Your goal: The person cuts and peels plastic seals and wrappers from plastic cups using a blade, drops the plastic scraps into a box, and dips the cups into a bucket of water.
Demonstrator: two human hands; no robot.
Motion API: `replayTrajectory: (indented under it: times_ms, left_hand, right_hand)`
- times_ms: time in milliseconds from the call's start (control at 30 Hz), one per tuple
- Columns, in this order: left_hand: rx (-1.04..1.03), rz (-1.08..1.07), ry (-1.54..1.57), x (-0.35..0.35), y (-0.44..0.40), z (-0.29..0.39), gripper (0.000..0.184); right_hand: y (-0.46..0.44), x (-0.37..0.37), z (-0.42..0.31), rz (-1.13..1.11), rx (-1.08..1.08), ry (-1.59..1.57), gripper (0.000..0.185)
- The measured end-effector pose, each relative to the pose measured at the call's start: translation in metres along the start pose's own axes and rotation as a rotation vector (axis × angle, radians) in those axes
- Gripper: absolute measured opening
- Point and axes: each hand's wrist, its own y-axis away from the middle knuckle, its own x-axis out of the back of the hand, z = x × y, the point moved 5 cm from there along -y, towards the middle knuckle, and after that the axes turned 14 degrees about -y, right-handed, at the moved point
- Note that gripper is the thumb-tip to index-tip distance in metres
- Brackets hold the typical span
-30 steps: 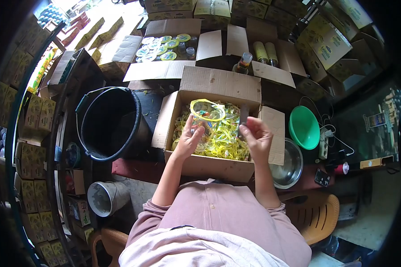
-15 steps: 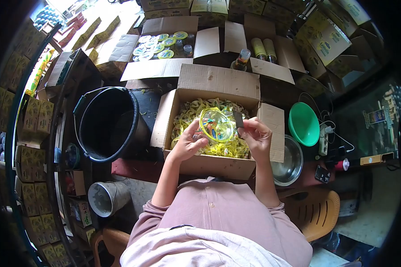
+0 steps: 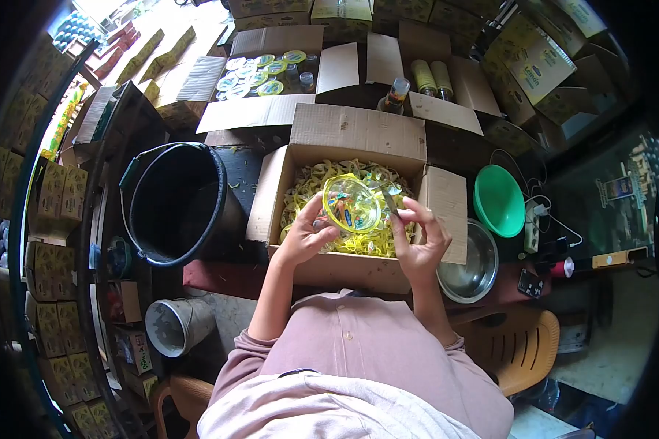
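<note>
My left hand (image 3: 304, 240) grips a clear round plastic cup (image 3: 353, 212) with a yellow rim and a printed coloured label, its fingers partly hidden behind it. Pinched between the fingers of my right hand (image 3: 422, 235) is a thin dark flat blade (image 3: 389, 199), seen nearly edge-on beside the cup's right rim. From here I cannot tell whether the blade touches the cup. Both hands are above an open cardboard box (image 3: 357, 133) that holds a heap of curly yellow plastic trimmings (image 3: 311, 183).
A black bucket (image 3: 143, 219) stands left of the box. To the right are a green bowl (image 3: 499, 201) and a steel basin (image 3: 483, 271). Behind stand a carton of lidded cups (image 3: 260, 73), a bottle (image 3: 395, 95) and other cartons. A plastic chair (image 3: 512, 344) is at right.
The cup has shifted slightly left in my left hand. My right hand has turned and dropped a little, and the blade now shows its narrow edge instead of its flat face.
</note>
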Motion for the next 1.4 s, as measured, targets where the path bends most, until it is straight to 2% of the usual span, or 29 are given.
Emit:
replayTrajectory:
  times_ms: [100, 233, 433, 533, 567, 667, 700, 800, 900, 1100, 1200, 1300, 1400]
  left_hand:
    - [0.048, 0.0, 0.012, -0.001, 0.001, 0.0, 0.059]
    - [-0.076, 0.006, -0.099, -0.002, 0.0, 0.011, 0.06]
    - [-0.082, -0.006, -0.165, 0.0, 0.0, 0.012, 0.062]
    - [-0.06, -0.002, -0.144, 0.0, 0.0, 0.01, 0.062]
    - [-0.051, -0.014, -0.133, -0.001, 0.0, 0.012, 0.062]
    - [-0.031, -0.012, -0.109, -0.002, 0.0, 0.013, 0.061]
    - [-0.026, -0.004, -0.102, -0.001, 0.0, 0.013, 0.061]
    - [-0.018, -0.013, -0.104, 0.001, 0.001, 0.01, 0.061]
    - [-0.016, -0.015, -0.083, 0.001, 0.0, 0.01, 0.061]
    - [-0.005, 0.021, -0.02, 0.006, 0.002, 0.003, 0.063]
    - [-0.012, 0.035, -0.032, 0.007, 0.003, 0.001, 0.065]
    - [-0.045, 0.061, -0.092, 0.006, 0.002, 0.008, 0.063]
    - [-0.084, 0.045, -0.102, 0.003, 0.0, 0.023, 0.058]
  right_hand:
    - [0.002, -0.002, -0.006, -0.037, 0.138, 0.143, 0.03]
    - [-0.001, 0.001, -0.015, -0.063, 0.326, 0.156, 0.025]
    - [-0.006, 0.005, 0.01, 0.131, -0.188, -0.258, 0.014]
    - [-0.015, 0.0, 0.022, -0.138, -0.186, -0.149, 0.016]
    - [-0.017, -0.002, 0.026, -0.153, -0.253, -0.159, 0.019]
    - [-0.027, -0.007, 0.018, -0.224, -0.19, -0.134, 0.02]
    - [-0.03, -0.009, 0.013, -0.232, -0.24, -0.166, 0.016]
    - [-0.034, -0.012, 0.005, -0.305, -0.099, 0.062, 0.012]
    - [-0.034, -0.014, 0.008, -0.346, -0.03, 0.08, 0.008]
    - [-0.038, -0.006, 0.01, -0.222, 0.031, 0.22, 0.011]
    - [-0.041, -0.009, 0.001, -0.289, 0.1, 0.437, 0.013]
    - [-0.04, -0.007, 0.006, -0.343, 0.071, 0.508, 0.016]
    - [-0.032, -0.005, 0.023, -0.305, 0.01, 0.466, 0.014]
